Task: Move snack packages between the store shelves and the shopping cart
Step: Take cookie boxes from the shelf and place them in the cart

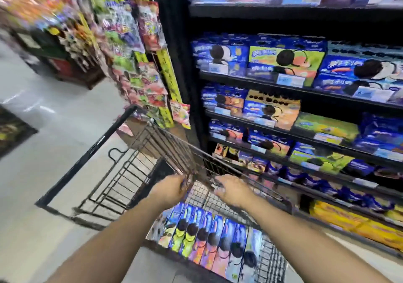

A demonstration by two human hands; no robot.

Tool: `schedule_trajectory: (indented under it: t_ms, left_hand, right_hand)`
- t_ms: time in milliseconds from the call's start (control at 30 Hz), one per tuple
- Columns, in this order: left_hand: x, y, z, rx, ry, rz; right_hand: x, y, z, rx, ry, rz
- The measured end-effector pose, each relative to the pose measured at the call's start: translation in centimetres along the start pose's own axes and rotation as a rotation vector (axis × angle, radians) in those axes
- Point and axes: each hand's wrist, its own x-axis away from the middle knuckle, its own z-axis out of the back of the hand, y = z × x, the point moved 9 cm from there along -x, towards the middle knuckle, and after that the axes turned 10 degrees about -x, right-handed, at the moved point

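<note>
Two bare forearms [113, 239] run from the lower edge of the frame toward its centre — uncovered along their whole visible length. The left hand [172, 190] and right hand [234, 192], just below mid-frame, are bare too, their fingers [182, 184] smeared by blur.

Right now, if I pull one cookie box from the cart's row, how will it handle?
Probably stiff: the cookie boxes show flat faces and straight edges, like cardboard. Likely light, being slim snack cartons. They stand on edge, side by side in the cart, so neighbours may tip once one leaves.
</note>
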Motion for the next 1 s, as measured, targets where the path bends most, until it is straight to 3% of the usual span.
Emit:
schedule_trajectory:
  t_ms: [267, 367, 433, 600, 833, 1000]
  left_hand:
    - [2.1, -15.5, -7.2, 0.039, -0.129, 0.237]
    - [2.5, -17.2, -10.9, 0.036, -0.231, 0.240]
    - [0.6, -22.9, -18.1, 0.024, -0.376, 0.244]
    - [-1.1, -22.9, -22.5, 0.026, -0.484, 0.171]
    - [-3.5, -23.2, -26.2, 0.000, -0.540, 0.151]
    - [-3.6, -23.4, -27.0, -0.046, -0.614, 0.170]
  right_hand:
    - [-6.5, -6.5, -11.6, -0.123, -0.154, -0.009]
    - [-7.3, -5.9, -15.4, -0.166, -0.216, -0.104]
    - [-12.2, -6.0, -23.3, -0.262, -0.277, -0.193]
    - [-15.0, -5.4, -28.7, -0.393, -0.303, -0.335]
    - [-23.4, -3.5, -31.5, -0.784, -0.086, -0.491]
    - [-26.0, -3.2, -33.8, -0.963, -0.242, -0.581]
